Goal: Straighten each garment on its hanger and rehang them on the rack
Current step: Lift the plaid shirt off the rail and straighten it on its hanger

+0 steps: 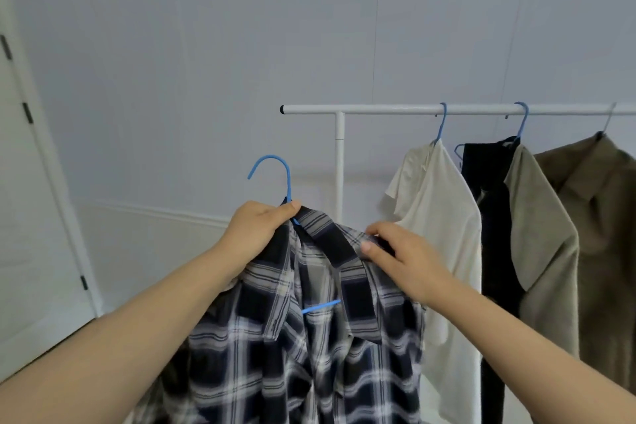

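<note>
A navy and white plaid shirt (303, 354) hangs on a blue hanger (275, 169) held in front of me, off the rack. My left hand (258, 234) grips the hanger's neck together with the collar. My right hand (399, 258) pinches the shirt's right shoulder beside the collar. The hanger's lower bar shows through the open front. The white rack (378, 109) stands behind, its left end bare. On it hang a cream shirt (444, 234), a black garment (492, 234), a beige shirt (543, 251) and a brown jacket (605, 251).
The rack's white upright post (339, 165) stands just behind the plaid shirt. A pale wall runs behind everything. A white door (31, 217) with dark hinges is at the left.
</note>
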